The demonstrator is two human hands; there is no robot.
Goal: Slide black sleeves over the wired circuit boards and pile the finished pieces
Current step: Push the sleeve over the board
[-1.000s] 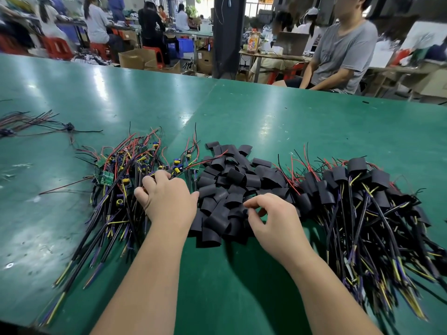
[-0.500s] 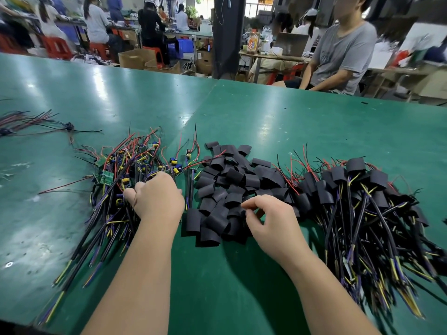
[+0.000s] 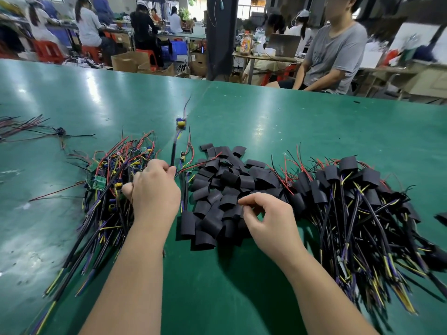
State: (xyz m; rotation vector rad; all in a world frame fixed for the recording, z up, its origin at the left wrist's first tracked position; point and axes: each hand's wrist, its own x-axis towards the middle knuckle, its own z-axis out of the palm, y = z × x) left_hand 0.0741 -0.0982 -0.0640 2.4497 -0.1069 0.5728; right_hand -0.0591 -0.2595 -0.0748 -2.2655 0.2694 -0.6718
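At centre frame, over a green worktable [image 3: 314, 131], a person's left hand [image 3: 154, 192] pinches the black cable of one wired circuit board [image 3: 181, 123]. The board stands blurred above the fingers, clear of the unsleeved pile [image 3: 108, 180] at left. The right hand [image 3: 268, 218] curls over the near edge of the heap of black sleeves [image 3: 225, 187]; whether its fingertips actually pinch a sleeve cannot be told. The finished pieces [image 3: 350, 189] lie piled at right, touching the sleeve heap. Likely trouble from here: the raised board's trailing cable could hook neighbours in the tangle and drag them along, its thin leads could splay and jam at a sleeve's mouth, or a careless reach could scatter loose sleeves. The tabletop is glossy, scuffed and streaked with glare, and a stray wire bundle [image 3: 31, 129] lies at far left. Beyond is a busy workshop, with a seated person in a grey shirt [image 3: 336, 49] upper right, workers [image 3: 89, 27] at benches upper left, cardboard boxes [image 3: 130, 60], red stools [image 3: 47, 50] and a dark pillar [image 3: 219, 37].
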